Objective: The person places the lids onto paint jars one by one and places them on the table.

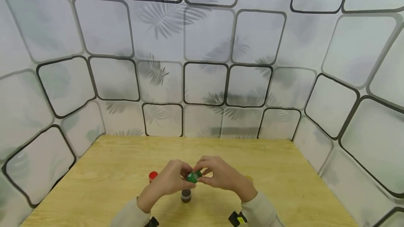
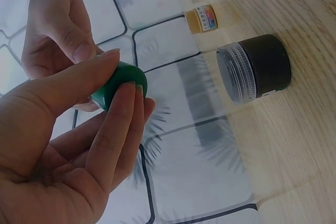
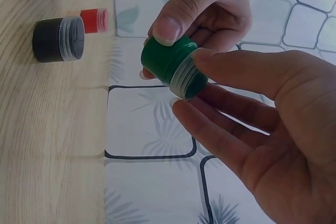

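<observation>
A small green paint jar is held above the table between both hands. My left hand grips the green body, its thumb on one side and fingers on the other. At the clear ribbed lid, my right hand pinches with thumb and fingertips. In the right wrist view the green jar is tilted, its lid on and turned toward the right palm. Below the hands a black paint jar stands on the table, with its clear lid up.
A red paint jar stands left of the left hand. Behind the right wrist a yellow jar is mostly hidden; the left wrist view shows this yellow jar with a label. The wooden table meets a patterned backdrop.
</observation>
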Tool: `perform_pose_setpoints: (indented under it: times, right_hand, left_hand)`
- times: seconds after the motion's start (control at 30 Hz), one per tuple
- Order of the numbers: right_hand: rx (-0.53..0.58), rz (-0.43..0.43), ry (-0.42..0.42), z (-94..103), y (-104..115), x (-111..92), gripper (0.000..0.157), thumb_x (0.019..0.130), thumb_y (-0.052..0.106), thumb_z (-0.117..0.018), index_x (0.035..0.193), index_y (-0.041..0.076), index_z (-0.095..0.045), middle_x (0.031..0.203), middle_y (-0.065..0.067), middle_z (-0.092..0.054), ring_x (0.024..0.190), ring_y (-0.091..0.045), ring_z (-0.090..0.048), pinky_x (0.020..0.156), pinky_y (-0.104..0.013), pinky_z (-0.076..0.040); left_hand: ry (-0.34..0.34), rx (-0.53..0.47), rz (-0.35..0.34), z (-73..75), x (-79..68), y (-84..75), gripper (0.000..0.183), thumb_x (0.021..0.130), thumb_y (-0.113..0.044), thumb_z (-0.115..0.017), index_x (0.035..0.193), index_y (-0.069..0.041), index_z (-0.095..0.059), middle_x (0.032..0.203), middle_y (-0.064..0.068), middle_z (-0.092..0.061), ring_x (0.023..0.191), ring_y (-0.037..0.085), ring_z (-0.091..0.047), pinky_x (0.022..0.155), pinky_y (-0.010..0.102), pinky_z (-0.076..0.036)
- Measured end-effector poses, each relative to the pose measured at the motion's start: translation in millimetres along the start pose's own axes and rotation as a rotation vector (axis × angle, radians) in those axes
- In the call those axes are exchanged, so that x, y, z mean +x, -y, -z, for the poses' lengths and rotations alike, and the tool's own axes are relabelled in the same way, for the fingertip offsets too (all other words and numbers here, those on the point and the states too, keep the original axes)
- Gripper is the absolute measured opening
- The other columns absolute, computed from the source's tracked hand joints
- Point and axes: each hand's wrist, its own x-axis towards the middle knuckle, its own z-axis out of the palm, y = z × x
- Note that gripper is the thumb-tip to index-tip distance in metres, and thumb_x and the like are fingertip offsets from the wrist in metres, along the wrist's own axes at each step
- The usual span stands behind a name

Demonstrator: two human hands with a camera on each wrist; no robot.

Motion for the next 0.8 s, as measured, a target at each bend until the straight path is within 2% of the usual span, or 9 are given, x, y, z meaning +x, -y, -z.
perform_pose_setpoints:
  times: [0.17, 0.33, 0.57, 0.7, 0.8]
  right_hand:
    - [0.019, 0.003, 0.008, -1.3, -1.9, 2.0, 0.019, 0.096, 0.008, -0.073, 0.115, 0.006, -0.073, 0.109, -0.007, -0.071, 0.099, -0.014, -0.071, 0.080, -0.013, -0.058]
    - [0.052, -0.044, 0.017, 0.1, -0.9, 2.2, 0.020, 0.097, 0.010, -0.072, 0.117, 0.005, -0.073, 0.107, -0.008, -0.071, 0.096, -0.012, -0.072, 0.079, -0.015, -0.058]
    - [0.030, -0.051, 0.019, 2.4, -1.9, 4.0, 0.021, 0.099, 0.014, -0.070, 0.118, 0.006, -0.073, 0.106, -0.007, -0.073, 0.092, -0.009, -0.071, 0.079, -0.016, -0.058]
    - [0.022, -0.060, 0.025, 0.8, -4.0, 2.9, 0.025, 0.101, 0.019, -0.068, 0.123, 0.007, -0.071, 0.112, -0.008, -0.074, 0.093, -0.010, -0.072, 0.078, -0.016, -0.059]
    - [0.006, -0.045, 0.012, -0.1, -5.7, 0.0, 0.031, 0.100, 0.021, -0.069, 0.128, 0.006, -0.068, 0.119, -0.011, -0.073, 0.097, -0.016, -0.072, 0.079, -0.020, -0.060]
  left_hand:
    - [-0.015, 0.017, -0.013, -0.1, -0.3, 1.0, 0.016, 0.083, -0.008, -0.085, 0.098, -0.007, -0.079, 0.088, 0.005, -0.078, 0.073, 0.004, -0.070, 0.064, 0.016, -0.056]
    - [-0.014, 0.027, -0.019, 0.0, 1.0, 1.1, 0.017, 0.083, -0.007, -0.086, 0.098, -0.005, -0.079, 0.088, 0.005, -0.079, 0.073, 0.005, -0.070, 0.064, 0.016, -0.056]
    - [-0.016, 0.024, -0.023, 1.4, 2.3, 1.0, 0.017, 0.083, -0.007, -0.085, 0.098, -0.004, -0.079, 0.089, 0.006, -0.078, 0.075, 0.006, -0.071, 0.065, 0.016, -0.056]
    - [-0.010, 0.009, -0.016, 1.4, 0.9, 2.0, 0.017, 0.084, -0.006, -0.085, 0.100, -0.004, -0.079, 0.090, 0.006, -0.078, 0.075, 0.008, -0.071, 0.065, 0.017, -0.057]
    - [-0.008, 0.009, -0.013, 1.1, 0.3, 2.1, 0.017, 0.084, -0.007, -0.084, 0.100, -0.003, -0.079, 0.090, 0.007, -0.078, 0.075, 0.008, -0.071, 0.065, 0.016, -0.056]
